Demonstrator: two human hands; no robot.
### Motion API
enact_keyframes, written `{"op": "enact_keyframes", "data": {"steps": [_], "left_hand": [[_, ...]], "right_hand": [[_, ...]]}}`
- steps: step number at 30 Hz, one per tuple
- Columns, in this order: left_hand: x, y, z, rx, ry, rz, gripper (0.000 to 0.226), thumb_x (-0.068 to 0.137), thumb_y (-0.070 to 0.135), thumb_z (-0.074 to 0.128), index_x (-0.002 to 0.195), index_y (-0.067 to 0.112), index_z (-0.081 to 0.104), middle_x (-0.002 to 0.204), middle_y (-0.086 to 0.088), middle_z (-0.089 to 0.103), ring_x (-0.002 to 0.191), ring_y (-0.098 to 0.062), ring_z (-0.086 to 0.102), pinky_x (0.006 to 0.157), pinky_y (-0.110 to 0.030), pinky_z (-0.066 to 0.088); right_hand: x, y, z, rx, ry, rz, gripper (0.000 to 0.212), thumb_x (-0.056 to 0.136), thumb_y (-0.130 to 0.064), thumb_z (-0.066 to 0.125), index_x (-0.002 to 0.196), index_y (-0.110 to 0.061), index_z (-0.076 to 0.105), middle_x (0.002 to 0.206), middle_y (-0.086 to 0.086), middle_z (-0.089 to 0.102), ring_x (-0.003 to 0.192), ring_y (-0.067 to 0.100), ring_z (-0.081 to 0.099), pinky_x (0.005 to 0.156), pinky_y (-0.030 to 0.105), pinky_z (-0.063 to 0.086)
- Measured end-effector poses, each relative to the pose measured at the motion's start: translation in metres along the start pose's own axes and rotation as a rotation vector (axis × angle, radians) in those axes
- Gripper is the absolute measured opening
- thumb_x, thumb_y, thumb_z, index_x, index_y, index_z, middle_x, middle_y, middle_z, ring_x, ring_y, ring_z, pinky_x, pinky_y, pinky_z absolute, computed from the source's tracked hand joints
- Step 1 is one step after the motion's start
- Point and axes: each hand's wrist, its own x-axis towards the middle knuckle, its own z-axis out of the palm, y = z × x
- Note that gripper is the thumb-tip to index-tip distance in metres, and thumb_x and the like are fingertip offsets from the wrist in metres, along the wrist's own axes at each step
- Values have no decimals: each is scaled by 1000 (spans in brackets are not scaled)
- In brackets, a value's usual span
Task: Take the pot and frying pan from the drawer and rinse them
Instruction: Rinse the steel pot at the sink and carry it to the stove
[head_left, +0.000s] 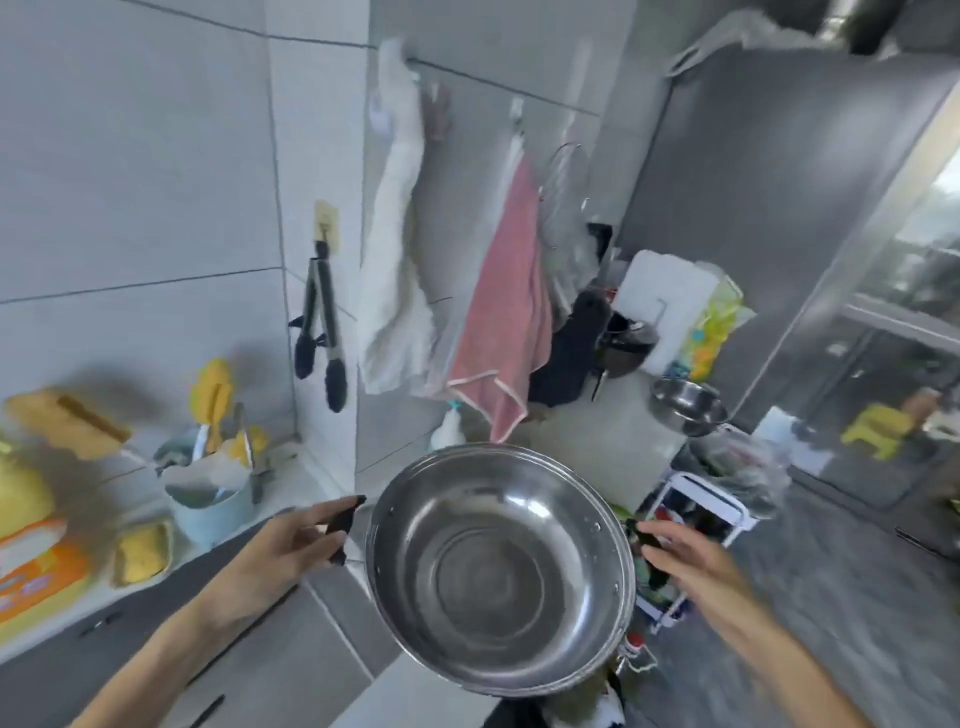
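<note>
Held up in mid-air over the counter's edge: a steel pot (500, 569), mouth tilted toward the camera, inside bare and shiny, nothing in it. Gripped by its two black side handles. Left hand (291, 545) closed round the left handle (344, 527), fingers curled over it, thumb beneath. Right hand (691, 558) wrapped on the right handle (644, 535), fingertips touching it, handle mostly hidden by the fingers.

On the counter (156, 592) at left, stood a pale blue tub (210, 512), holding a brush, some cloth and a yellow scrubber; contents blurred, not fully told. Beside it lay a yellow sponge (143, 551) in a shallow tray. Further left, an orange packet (36, 571), too blurred to read.

On the tiled wall (130, 156), hung black-tipped tongs (319, 332) from a hook. Right of them, hung a white towel (397, 260) and a pink towel (506, 322), side by side.

Behind the pot, at right, sat a steel bowl (688, 408), seemingly bare inside. Near it, a dark cooker pot (623, 345) and a white roll (667, 301) in a wrapper. Below, stood a white rack (701, 499), its contents unclear.

Frying pan not seen.
</note>
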Motion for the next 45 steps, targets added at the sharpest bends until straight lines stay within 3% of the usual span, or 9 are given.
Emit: {"op": "enact_keyframes", "data": {"steps": [4,11,16,19,23,30,33,36,45], "left_hand": [[80,73,76,-24,-130,119,36,89,3,57,121,19,62,106,-2,71,90,-11,66,82,-24,52],[204,196,281,-99,-313,284,35,86,0,62,117,17,60,108,0,66,73,15,60,68,0,44],[255,262,446,-133,-499,338,49,75,19,78,122,24,64,122,7,65,116,0,56,101,-23,40],[266,297,546,-160,-524,372,42,79,7,69,118,22,64,114,13,64,94,18,58,78,-5,45],[291,323,653,-169,-598,365,40,80,6,70,117,21,64,111,1,70,82,7,65,67,-4,48],[366,357,801,-184,-699,360,39,81,13,70,113,33,65,107,25,61,109,1,55,98,-33,45],[418,373,866,-201,-750,393,35,81,12,71,109,32,67,100,26,66,103,10,53,83,-11,41],[479,392,930,-232,-801,386,35,72,32,78,106,31,72,105,15,72,105,4,61,86,-11,46],[616,461,1145,-312,-907,251,24,82,8,67,102,20,74,109,-7,72,110,-20,62,102,-36,44]], "right_hand": [[-30,-10,-101,85,255,-40,50,56,-46,83,101,-24,73,103,-1,73,96,10,67,70,14,50],[-82,4,-286,385,574,-145,27,82,-11,67,109,-17,69,104,-7,73,103,3,64,83,13,50],[-121,31,-430,420,732,-162,48,66,-22,76,112,-11,68,112,7,71,104,11,66,90,18,50],[-145,53,-504,411,823,-167,35,80,-10,63,114,-6,65,108,11,71,95,10,68,79,15,52],[-160,78,-589,381,894,-143,50,68,-25,73,115,-11,66,111,6,71,112,15,61,94,22,47],[-124,135,-714,395,984,-141,96,19,-49,93,105,-11,71,107,9,72,102,11,66,88,17,47],[-92,160,-769,408,1015,-155,89,32,-39,94,109,-5,67,107,11,72,101,12,67,87,18,49],[-57,175,-831,460,1046,-155,35,77,-7,67,112,-3,64,111,15,70,103,14,67,87,18,50],[19,212,-1010,347,1158,-29,42,78,-6,63,120,-9,60,106,15,72,100,16,68,76,19,50]]}}
